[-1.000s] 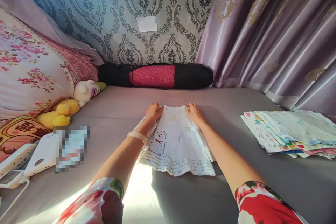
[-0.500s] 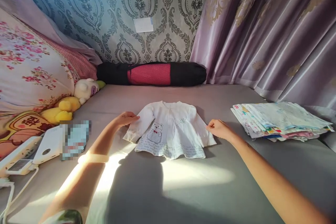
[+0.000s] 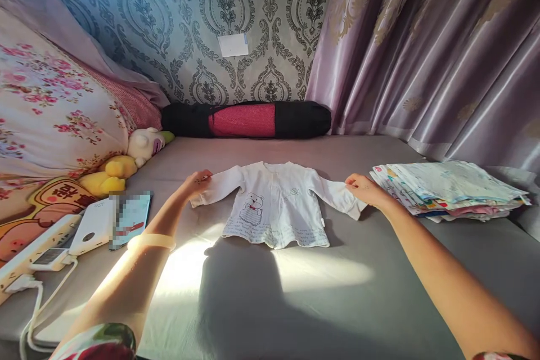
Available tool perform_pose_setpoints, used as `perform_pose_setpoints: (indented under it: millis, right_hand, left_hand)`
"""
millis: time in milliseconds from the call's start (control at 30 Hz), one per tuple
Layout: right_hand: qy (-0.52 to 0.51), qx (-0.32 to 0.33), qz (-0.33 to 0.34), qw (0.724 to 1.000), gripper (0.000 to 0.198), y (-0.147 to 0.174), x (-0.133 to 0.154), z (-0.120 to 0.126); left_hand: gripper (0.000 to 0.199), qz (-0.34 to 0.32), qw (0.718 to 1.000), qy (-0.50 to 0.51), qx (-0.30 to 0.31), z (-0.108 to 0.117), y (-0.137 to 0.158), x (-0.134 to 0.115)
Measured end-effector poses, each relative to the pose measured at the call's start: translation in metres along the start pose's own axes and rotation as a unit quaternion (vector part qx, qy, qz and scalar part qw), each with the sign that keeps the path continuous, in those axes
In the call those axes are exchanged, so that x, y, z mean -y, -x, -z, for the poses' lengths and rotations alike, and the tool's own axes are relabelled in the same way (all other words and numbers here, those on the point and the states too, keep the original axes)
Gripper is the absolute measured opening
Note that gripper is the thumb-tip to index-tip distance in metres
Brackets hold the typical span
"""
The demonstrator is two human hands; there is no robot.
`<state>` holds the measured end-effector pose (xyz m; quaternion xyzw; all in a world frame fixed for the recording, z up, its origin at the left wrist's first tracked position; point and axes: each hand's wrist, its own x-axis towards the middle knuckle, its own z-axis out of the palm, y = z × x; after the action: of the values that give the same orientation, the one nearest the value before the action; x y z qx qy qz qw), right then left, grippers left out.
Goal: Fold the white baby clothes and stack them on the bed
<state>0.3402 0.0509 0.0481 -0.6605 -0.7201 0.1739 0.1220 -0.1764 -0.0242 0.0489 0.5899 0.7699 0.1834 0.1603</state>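
A small white long-sleeved baby shirt [image 3: 276,202] lies front up on the grey bed sheet [image 3: 337,304], its neckline toward the wall. A bear is printed on its lower left front, with lettering along the hem. My left hand [image 3: 198,184] has its fingers closed on the left-side sleeve near the cuff. The opposite sleeve is pinched in my right hand [image 3: 363,188], with the cuff hanging just below the fingers. Both sleeves stretch outward from the body of the shirt.
Folded cloths [image 3: 455,188] are stacked at the right. On the left are a power strip [image 3: 37,253], a white power bank [image 3: 93,225], a phone-like object [image 3: 141,214] and plush toys [image 3: 113,171]. A black-and-red roll bag [image 3: 244,119] lies against the wall.
Both hands have moved apart, drawing the sleeves outward from beside the body to nearly straight sideways. The view has shifted slightly.
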Motion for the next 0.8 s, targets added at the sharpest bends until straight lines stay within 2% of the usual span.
perform_pose_setpoints:
  millis: [133, 267, 433, 500, 567, 633, 700, 800]
  right_hand:
    - [0.099, -0.059, 0.057, 0.992, 0.032, -0.010, -0.006, 0.013]
    - [0.216, -0.098, 0.100, 0.966, 0.037, -0.015, -0.011, 0.013]
    - [0.271, -0.110, 0.084, 0.953, 0.039, -0.010, -0.009, 0.003]
    - [0.255, -0.151, 0.070, 0.952, 0.039, -0.001, -0.002, -0.001]
    - [0.209, -0.185, 0.050, 0.959, 0.035, 0.013, 0.007, -0.005]
    - [0.136, -0.146, 0.031, 0.979, 0.031, 0.030, 0.017, -0.011]
    - [0.051, -0.036, 0.031, 0.998, 0.029, 0.049, 0.025, -0.019]
    - [-0.040, 0.105, 0.029, 0.993, 0.035, 0.075, 0.036, -0.032]
  left_hand:
    - [0.034, 0.005, 0.989, -0.143, -0.030, 0.005, -0.006, 0.002]
    - [0.039, -0.017, 0.974, -0.218, -0.057, 0.004, -0.006, -0.001]
    - [0.042, 0.006, 0.965, -0.240, -0.107, -0.003, 0.005, -0.008]
    - [0.044, 0.019, 0.966, -0.225, -0.128, -0.004, 0.015, -0.010]
    - [0.040, 0.035, 0.977, -0.182, -0.108, -0.005, 0.028, -0.009]
    - [0.032, 0.034, 0.993, -0.103, -0.040, -0.008, 0.044, -0.006]
    - [0.027, 0.011, 0.999, -0.011, 0.040, -0.014, 0.060, -0.004]
    - [0.027, -0.016, 0.991, 0.090, 0.096, -0.027, 0.083, -0.008]
